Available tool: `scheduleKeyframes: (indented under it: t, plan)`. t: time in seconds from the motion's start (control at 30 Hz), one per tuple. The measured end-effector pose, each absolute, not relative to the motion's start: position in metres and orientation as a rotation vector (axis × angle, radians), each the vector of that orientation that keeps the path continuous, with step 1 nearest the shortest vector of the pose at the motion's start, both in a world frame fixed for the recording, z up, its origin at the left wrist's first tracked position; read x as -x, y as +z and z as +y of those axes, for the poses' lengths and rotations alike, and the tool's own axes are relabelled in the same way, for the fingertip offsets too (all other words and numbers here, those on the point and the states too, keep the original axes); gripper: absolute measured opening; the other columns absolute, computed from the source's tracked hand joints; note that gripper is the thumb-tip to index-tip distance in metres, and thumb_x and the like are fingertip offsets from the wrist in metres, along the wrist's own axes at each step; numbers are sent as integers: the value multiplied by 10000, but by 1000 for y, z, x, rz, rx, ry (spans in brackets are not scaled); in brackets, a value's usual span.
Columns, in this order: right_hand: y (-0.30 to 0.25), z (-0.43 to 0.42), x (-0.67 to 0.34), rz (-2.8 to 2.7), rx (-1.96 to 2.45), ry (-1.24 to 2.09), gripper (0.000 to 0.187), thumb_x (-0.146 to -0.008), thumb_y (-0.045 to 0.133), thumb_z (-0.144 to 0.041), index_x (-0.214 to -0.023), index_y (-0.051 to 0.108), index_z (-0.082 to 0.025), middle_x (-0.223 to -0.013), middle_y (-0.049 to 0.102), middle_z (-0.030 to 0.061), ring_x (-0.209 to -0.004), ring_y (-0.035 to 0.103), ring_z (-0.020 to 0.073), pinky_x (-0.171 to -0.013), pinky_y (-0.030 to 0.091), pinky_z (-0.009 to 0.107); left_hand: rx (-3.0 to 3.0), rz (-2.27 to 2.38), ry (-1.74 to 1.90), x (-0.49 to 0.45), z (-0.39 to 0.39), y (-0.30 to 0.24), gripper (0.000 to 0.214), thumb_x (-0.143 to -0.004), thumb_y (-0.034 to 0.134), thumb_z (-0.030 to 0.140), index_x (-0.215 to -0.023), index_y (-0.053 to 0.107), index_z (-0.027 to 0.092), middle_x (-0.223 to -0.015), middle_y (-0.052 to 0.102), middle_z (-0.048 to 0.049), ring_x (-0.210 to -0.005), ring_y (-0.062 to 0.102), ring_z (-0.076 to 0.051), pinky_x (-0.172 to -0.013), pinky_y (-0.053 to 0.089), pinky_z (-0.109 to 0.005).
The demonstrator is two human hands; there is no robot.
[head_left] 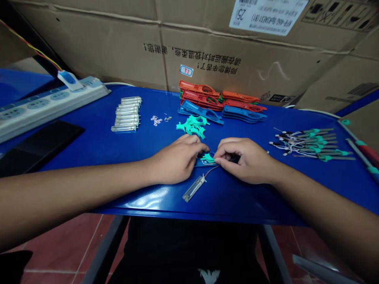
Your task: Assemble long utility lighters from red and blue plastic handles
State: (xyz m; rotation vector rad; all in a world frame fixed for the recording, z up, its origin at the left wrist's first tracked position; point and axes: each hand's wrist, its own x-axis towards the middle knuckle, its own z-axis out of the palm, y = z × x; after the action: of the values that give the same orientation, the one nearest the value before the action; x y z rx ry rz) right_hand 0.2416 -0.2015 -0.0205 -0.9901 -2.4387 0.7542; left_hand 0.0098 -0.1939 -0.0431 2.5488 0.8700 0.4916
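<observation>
My left hand (182,157) is closed on the left end of a blue plastic shell (199,162), which lies low over the table. The thumb and forefinger of my right hand (244,159) pinch a turquoise plastic piece (208,158) seated at the shell's middle; the fingers hide the shell's right end. A thin wire runs out from under my right fingers to a small clear plastic case (194,189), lying tilted on the table in front of the shell. Just behind my left hand is a pile of loose turquoise pieces (194,125).
Orange (198,86), red (204,98) and blue shells (244,113) are stacked at the back. Clear tubes (126,114) stand in a row at left, near tiny metal parts (167,118). Wired rods (318,144) lie at right. A power strip (44,104), black phone (41,144) and cardboard box (118,43) border the table.
</observation>
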Motion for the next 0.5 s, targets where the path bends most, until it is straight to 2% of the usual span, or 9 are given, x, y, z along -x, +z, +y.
scheduleKeyframes:
  t: [0.5]
  plan:
    - [-17,-200,-241,-2607,966,594,127,-927,576,-185,-884,694,-166,-841,644,45,-786,580,152,-751,448,282,-2551,883,487,-9,-194,-44,418,-898,391,49,-1243,614,124,-1054,590,-108,-1050,547,-236,-965,484,-401]
